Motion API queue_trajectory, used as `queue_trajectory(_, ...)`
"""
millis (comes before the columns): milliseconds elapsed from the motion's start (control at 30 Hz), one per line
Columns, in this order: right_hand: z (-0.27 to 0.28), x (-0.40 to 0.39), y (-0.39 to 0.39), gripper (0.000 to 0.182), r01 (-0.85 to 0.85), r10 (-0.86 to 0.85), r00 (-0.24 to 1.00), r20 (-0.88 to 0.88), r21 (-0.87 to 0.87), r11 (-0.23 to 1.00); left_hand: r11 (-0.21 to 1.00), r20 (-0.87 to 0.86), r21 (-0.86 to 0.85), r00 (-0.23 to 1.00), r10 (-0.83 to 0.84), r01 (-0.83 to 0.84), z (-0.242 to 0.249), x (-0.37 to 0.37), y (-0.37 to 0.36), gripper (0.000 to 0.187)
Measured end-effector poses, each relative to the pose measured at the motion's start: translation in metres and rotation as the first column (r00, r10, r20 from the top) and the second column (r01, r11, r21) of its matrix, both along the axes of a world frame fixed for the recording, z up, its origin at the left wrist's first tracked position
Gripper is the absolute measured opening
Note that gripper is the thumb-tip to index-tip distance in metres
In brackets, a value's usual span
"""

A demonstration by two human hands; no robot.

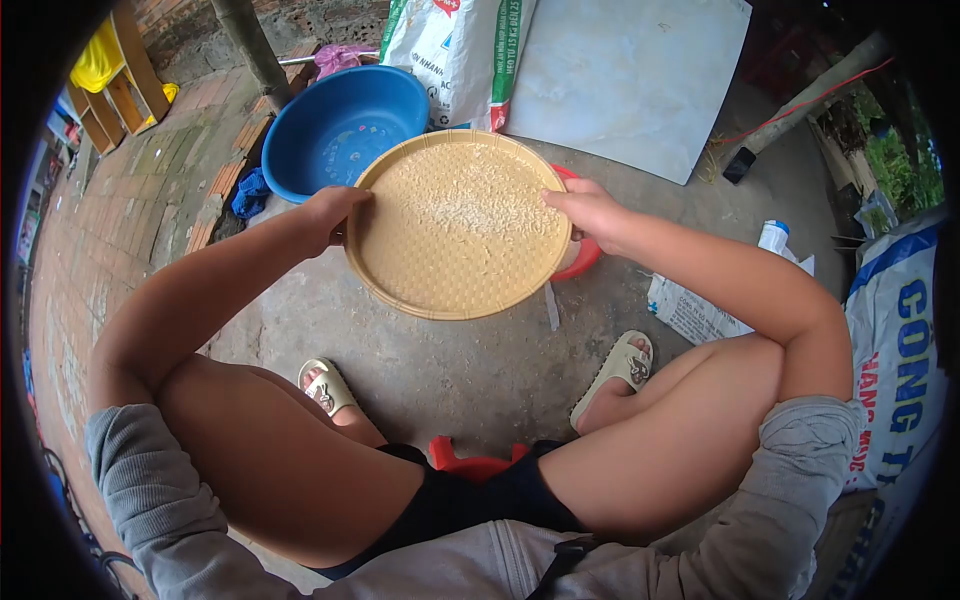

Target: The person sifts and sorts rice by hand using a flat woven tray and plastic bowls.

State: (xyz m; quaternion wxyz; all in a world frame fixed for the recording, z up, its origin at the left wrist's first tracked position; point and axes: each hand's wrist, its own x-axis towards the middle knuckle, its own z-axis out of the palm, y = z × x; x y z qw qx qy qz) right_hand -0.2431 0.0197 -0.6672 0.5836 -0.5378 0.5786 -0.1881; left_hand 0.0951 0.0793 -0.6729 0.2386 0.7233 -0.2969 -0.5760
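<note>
A round woven bamboo winnowing tray (430, 280) is held out in front of me above the floor. My left hand (336, 214) grips its left rim, thumb on top and fingers underneath. On the opposite rim, my right hand (588, 214) has the same hold. Pale rice-like grains (470, 208) lie scattered over the tray, thickest in the middle and toward the upper right. Partly hidden beneath the tray's right side is a red basin (582, 262). What the fingers do under the rim is mostly out of sight.
A blue basin (340, 125) stands behind the tray at left, beside a white and green feed sack (450, 60). A pale flat panel (625, 80) lies behind. Printed sacks (900, 350) line the right side. A red stool (470, 466) shows beneath me.
</note>
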Motion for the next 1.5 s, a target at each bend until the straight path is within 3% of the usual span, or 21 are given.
queue_trajectory(67, 0.009, 0.011, 0.01, 0.025, -0.275, 0.275, 0.959, -0.066, 0.011, 0.961, 0.985, 0.017, 0.049, 0.986, 0.165, -0.166, 0.002, 0.008, 0.0, 0.039)
queue_trajectory(100, 0.008, 0.009, 0.009, 0.025, -0.278, 0.278, 0.959, -0.063, 0.011, 0.961, 0.984, 0.02, 0.05, 0.986, 0.168, -0.168, 0.002, 0.004, 0.001, 0.039)
queue_trajectory(167, 0.002, 0.001, 0.001, 0.026, -0.187, 0.188, 0.982, -0.026, 0.01, 0.982, 0.985, -0.001, -0.029, 0.985, 0.17, -0.17, 0.003, -0.006, 0.006, 0.037)
queue_trajectory(233, -0.01, -0.018, -0.016, 0.027, -0.122, 0.122, 0.992, 0.038, -0.024, 0.992, 0.993, -0.049, -0.112, 0.999, 0.021, -0.027, 0.02, -0.033, 0.019, 0.034)
queue_trajectory(300, -0.012, -0.034, -0.031, 0.028, -0.04, 0.029, 0.996, -0.089, -0.122, 0.992, 0.984, -0.112, -0.137, 0.985, -0.13, 0.115, 0.039, -0.059, 0.031, 0.035)
queue_trajectory(367, -0.012, -0.038, -0.034, 0.028, -0.026, 0.017, 0.998, -0.062, -0.141, 0.99, 0.975, -0.183, -0.167, 0.967, -0.175, 0.145, 0.036, -0.07, 0.034, 0.036)
queue_trajectory(567, -0.008, -0.022, -0.016, 0.026, -0.039, 0.036, 0.999, -0.021, -0.167, 0.985, 0.991, -0.12, -0.098, 0.99, 0.079, -0.091, 0.023, -0.04, 0.013, 0.035)
queue_trajectory(633, 0.002, -0.013, -0.004, 0.026, -0.158, 0.15, 0.984, -0.094, -0.085, 0.984, 0.97, -0.084, -0.121, 0.976, 0.202, -0.212, 0.012, -0.028, 0.005, 0.034)
queue_trajectory(767, -0.005, -0.008, -0.001, 0.025, -0.078, 0.086, 0.991, 0.105, -0.074, 0.994, 0.957, -0.109, -0.181, 0.972, 0.209, -0.226, 0.018, -0.032, 0.011, 0.033)
queue_trajectory(900, -0.009, -0.009, -0.009, 0.024, 0.008, -0.003, 1.0, 0.019, -0.267, 0.964, 0.944, -0.164, -0.223, 0.964, 0.207, -0.241, 0.016, -0.039, 0.017, 0.032)
queue_trajectory(967, -0.002, -0.008, -0.012, 0.026, -0.089, -0.086, 0.962, -0.259, -0.595, 0.799, 0.941, -0.171, -0.241, 0.965, 0.198, -0.236, 0.019, -0.043, 0.017, 0.031)
queue_trajectory(1000, 0.003, -0.006, -0.013, 0.026, -0.091, -0.083, 0.962, -0.26, -0.595, 0.799, 0.941, -0.171, -0.241, 0.965, 0.2, -0.238, 0.019, -0.044, 0.017, 0.031)
queue_trajectory(1067, 0.014, 0.002, -0.013, 0.021, -0.375, 0.07, 0.924, -0.375, -0.859, 0.347, 0.942, -0.17, -0.245, 0.967, 0.189, -0.227, 0.017, -0.046, 0.018, 0.031)
queue_trajectory(1100, 0.025, 0.009, -0.008, 0.021, -0.377, 0.071, 0.924, -0.376, -0.86, 0.345, 0.942, -0.171, -0.247, 0.967, 0.19, -0.229, 0.018, -0.047, 0.019, 0.031)
queue_trajectory(1167, 0.041, 0.025, 0.005, 0.016, -0.552, 0.332, 0.826, -0.456, -0.774, 0.309, 0.94, -0.211, -0.252, 0.961, 0.18, -0.231, 0.018, -0.051, 0.021, 0.031)
queue_trajectory(1200, 0.044, 0.032, 0.01, 0.016, -0.552, 0.332, 0.825, -0.456, -0.774, 0.309, 0.94, -0.211, -0.252, 0.961, 0.18, -0.232, 0.021, -0.054, 0.021, 0.031)
queue_trajectory(1267, 0.046, 0.042, 0.018, 0.013, -0.614, 0.512, 0.747, -0.425, -0.735, 0.286, 0.932, -0.26, -0.272, 0.951, 0.169, -0.24, 0.025, -0.059, 0.022, 0.031)
queue_trajectory(1300, 0.044, 0.045, 0.02, 0.013, -0.614, 0.512, 0.747, -0.424, -0.735, 0.287, 0.932, -0.259, -0.272, 0.951, 0.168, -0.239, 0.025, -0.061, 0.021, 0.031)
queue_trajectory(1367, 0.043, 0.05, 0.021, 0.016, -0.632, 0.52, 0.71, -0.474, -0.755, 0.175, 0.93, -0.278, -0.287, 0.949, 0.15, -0.231, 0.028, -0.064, 0.02, 0.031)
queue_trajectory(1500, 0.045, 0.056, 0.019, 0.017, -0.604, 0.513, 0.731, -0.45, -0.776, 0.182, 0.929, -0.31, -0.298, 0.943, 0.124, -0.221, 0.033, -0.067, 0.021, 0.032)
